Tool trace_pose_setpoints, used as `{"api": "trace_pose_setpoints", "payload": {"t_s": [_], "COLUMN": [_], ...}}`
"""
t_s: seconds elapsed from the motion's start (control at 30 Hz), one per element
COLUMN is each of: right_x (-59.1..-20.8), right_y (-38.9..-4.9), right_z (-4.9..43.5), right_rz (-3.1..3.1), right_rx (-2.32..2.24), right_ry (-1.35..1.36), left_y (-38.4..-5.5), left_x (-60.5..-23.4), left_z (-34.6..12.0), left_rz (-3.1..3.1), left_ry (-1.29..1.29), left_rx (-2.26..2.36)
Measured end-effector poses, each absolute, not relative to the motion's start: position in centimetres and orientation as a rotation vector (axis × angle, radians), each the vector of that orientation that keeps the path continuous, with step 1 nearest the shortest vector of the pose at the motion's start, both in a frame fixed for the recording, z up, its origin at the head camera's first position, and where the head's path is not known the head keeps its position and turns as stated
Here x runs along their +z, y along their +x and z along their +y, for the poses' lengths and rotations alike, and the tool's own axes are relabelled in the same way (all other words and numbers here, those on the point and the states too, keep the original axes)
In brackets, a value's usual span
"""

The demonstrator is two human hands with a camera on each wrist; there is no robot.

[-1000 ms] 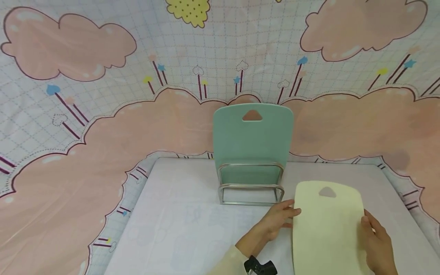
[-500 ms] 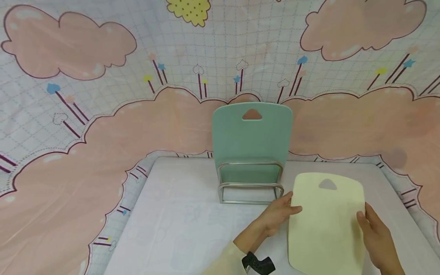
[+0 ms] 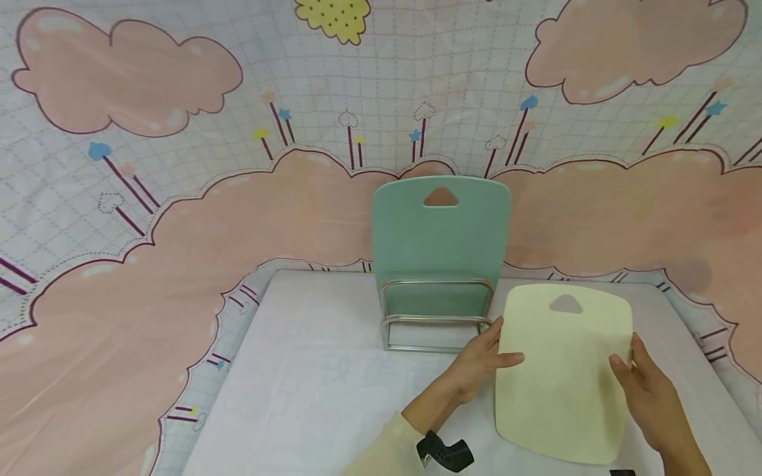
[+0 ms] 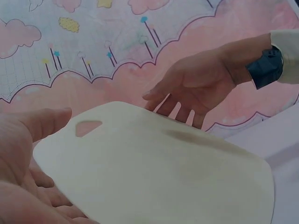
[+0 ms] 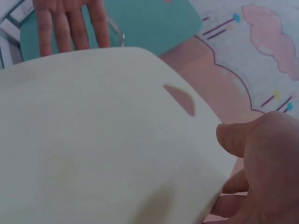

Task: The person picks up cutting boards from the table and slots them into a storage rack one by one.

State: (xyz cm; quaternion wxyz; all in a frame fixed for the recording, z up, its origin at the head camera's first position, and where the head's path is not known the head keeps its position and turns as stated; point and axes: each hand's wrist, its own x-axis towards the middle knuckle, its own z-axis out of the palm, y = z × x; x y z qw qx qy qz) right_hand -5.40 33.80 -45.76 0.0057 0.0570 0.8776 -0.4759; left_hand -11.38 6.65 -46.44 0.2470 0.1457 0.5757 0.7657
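A pale yellow cutting board (image 3: 562, 383) with a handle hole near its top is held at its two long edges, tilted above the white table. At its left edge is my left hand (image 3: 479, 363), thumb in front and fingers (image 5: 70, 28) reaching behind the edge. My right hand (image 3: 651, 396) grips the opposite edge, its thumb over the front face and its fingers (image 4: 180, 112) at the far side. Just left of the board stands a metal rack (image 3: 437, 320) bearing a green cutting board (image 3: 440, 231) upright; my left fingertips overlap the rack's right corner in the head view.
The white tabletop (image 3: 297, 370) spreads to the left of the rack. Behind it hangs a cloth backdrop (image 3: 297, 218) with printed clouds. Black straps (image 3: 445, 452) are worn at the wrists.
Both hands have moved forward and up with the pale yellow board, bringing its lower end into view. The rack and green board have stayed in place, while the head view has shifted slightly.
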Motion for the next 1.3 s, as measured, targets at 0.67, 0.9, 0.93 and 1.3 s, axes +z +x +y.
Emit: {"api": "trace_pose_setpoints", "payload": {"t_s": [0.67,0.9,0.93,1.3], "right_x": [-44.5,-44.3,-44.2,-42.8], "right_y": [-4.8,-5.1,-5.2,-5.6], "right_z": [32.7,32.5,32.5,32.3], "right_rz": [2.989,2.859,2.819,2.743], "right_rx": [-1.715,-2.012,-2.073,-2.162], "right_ry": [0.214,0.034,0.008,-0.078], "left_y": [-11.7,-11.8,-11.8,-12.7], "left_x": [-45.5,-45.4,-45.4,-45.3], "left_z": [6.9,7.1,7.1,7.3], "left_rz": [1.690,1.768,1.780,1.824], "left_ry": [0.486,0.518,0.525,0.635], "left_rx": [2.052,2.047,2.048,2.031]}}
